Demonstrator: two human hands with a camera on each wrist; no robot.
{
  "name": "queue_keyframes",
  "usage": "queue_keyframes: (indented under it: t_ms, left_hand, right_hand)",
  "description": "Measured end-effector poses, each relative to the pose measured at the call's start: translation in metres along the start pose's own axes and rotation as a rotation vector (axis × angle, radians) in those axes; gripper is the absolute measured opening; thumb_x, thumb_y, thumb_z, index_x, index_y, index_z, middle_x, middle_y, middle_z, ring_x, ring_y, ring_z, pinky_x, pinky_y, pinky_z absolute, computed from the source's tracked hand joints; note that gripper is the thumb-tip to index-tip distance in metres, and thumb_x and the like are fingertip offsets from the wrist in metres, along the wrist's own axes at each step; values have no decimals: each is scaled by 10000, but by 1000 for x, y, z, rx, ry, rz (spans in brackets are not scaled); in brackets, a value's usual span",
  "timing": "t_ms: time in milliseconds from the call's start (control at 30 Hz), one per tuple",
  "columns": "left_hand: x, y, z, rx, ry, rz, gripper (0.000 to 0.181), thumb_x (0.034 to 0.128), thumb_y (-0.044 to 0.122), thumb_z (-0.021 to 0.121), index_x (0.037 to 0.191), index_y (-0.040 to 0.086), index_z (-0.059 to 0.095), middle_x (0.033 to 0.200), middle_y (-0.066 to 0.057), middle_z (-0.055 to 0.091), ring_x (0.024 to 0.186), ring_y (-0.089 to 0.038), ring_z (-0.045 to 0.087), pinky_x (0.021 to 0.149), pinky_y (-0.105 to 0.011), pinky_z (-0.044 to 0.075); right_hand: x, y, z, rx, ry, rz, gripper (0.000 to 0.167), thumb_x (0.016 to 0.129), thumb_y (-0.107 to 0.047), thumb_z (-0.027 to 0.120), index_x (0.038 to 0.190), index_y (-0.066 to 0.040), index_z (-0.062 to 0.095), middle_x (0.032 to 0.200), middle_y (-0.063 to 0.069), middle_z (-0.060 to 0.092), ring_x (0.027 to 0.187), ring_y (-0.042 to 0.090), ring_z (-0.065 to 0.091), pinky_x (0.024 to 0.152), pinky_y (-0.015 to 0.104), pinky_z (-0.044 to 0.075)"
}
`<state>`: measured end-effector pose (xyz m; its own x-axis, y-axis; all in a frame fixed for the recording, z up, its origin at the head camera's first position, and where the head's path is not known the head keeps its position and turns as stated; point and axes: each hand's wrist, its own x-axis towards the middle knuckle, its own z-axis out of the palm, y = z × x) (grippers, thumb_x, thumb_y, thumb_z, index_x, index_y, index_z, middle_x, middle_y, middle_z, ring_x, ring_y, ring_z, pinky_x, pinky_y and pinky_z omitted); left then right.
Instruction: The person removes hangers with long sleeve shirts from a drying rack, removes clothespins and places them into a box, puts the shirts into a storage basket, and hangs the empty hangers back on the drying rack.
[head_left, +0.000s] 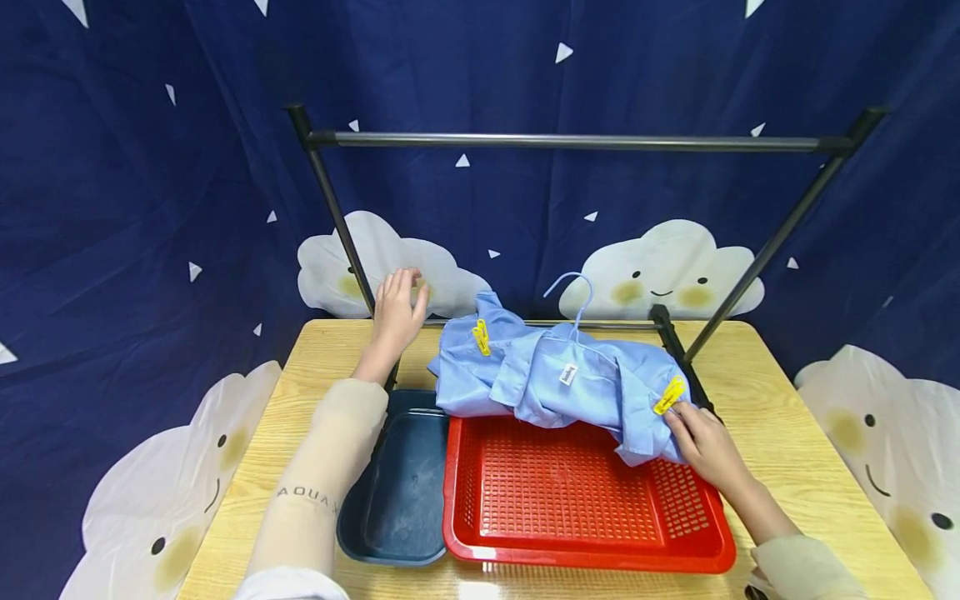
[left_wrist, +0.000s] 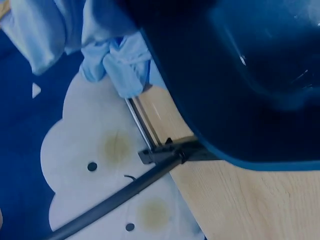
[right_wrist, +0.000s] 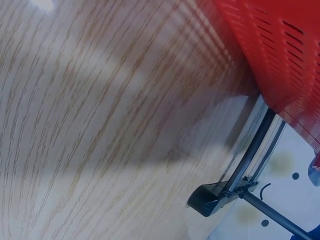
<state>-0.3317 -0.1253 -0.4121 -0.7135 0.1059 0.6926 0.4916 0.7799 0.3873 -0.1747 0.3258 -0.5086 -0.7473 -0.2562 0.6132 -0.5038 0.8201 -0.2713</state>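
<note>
Shirt (head_left: 551, 393): light blue, bunched, centre of frame, overlapping the red basket (head_left: 592, 558).
Hanger (head_left: 590, 292): within shirt, hook upward.
Yellow clips (head_left: 482, 337): one at each shirt end.
Right hand (head_left: 703, 442): fingertips at right clip; pinch cannot be confirmed.
Left hand (head_left: 397, 315): fingers loosely spread, holding nothing, left of centre.
Rack bar (head_left: 577, 142): upper frame.

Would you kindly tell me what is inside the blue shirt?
Inside the blue shirt is a hanger; its hooked top shows, but cloth covers most of the rest and would hide anything else.
</note>
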Motion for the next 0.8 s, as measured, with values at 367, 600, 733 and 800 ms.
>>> queue_keyframes:
  t_ms: [367, 600, 733, 800]
  left_hand:
    - [-15, 19, 24, -79, -464, 98, 359, 966, 306, 413, 1218, 61, 485, 1132, -91, 534, 1089, -244, 450, 951, -431, 322]
    - [-22, 24, 35, -125, -551, 103, 391, 976, 327, 371, 1229, 57, 496, 1177, -98, 524, 1135, -249, 433, 959, -429, 313]
    - [-24, 24, 38, -112, -576, 101, 398, 972, 344, 378, 1232, 67, 495, 1148, -92, 538, 1104, -236, 447, 936, -429, 327]
    - [-25, 24, 40, -107, -592, 100, 409, 971, 351, 378, 1243, 66, 489, 1146, -88, 538, 1099, -234, 448, 930, -435, 330]
  right_hand:
    - [-1, 2, 3, 19, 20, -28, 90, 854, -35, 577, 824, -94, 515, 692, -39, 480, 630, 177, 443, 608, 243, 313]
    - [-1, 3, 4, 25, 30, -38, 71, 867, -52, 563, 823, -87, 520, 697, -29, 497, 632, 195, 460, 615, 271, 329]
    - [-2, 4, 4, 23, 28, -36, 74, 869, -54, 563, 822, -89, 518, 696, -29, 494, 633, 199, 464, 610, 269, 331]
    - [-2, 3, 4, 23, 28, -36, 74, 866, -50, 564, 821, -88, 519, 696, -29, 497, 632, 199, 466, 615, 264, 330]
